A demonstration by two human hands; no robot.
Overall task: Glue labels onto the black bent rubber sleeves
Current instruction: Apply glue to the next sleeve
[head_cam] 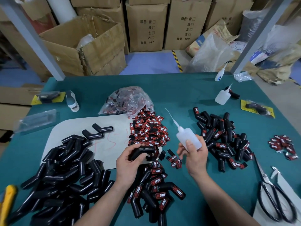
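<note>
**Item 1:** black bent rubber sleeve, one piece.
- Location: in my left grip, just above the counter, at the near edge of the label heap.
- Grip state: fingers and thumb are curled round the sleeve near its bend, closed on it.
- Handling, by my reckoning: light, soft-walled and springy. The glossy skin may be a little slick. It should squash rather than break.
- Best hold: at the elbow, leaving one straight leg bare to take the label.

**Item 2:** glue bottle, translucent.
- Location: in my right grip.
- Grip state: fingers are wrapped round the body.
- Position: the long nozzle points up and away to the left, apart from the sleeve.
- Handling: it looks squeezable, so I judge gentle pressure only, or the glue floods.

**Stock:**
- Unlabelled sleeves are heaped to my left.
- Labelled sleeves lie close before me.
- A second labelled pile lies to the right.
</note>
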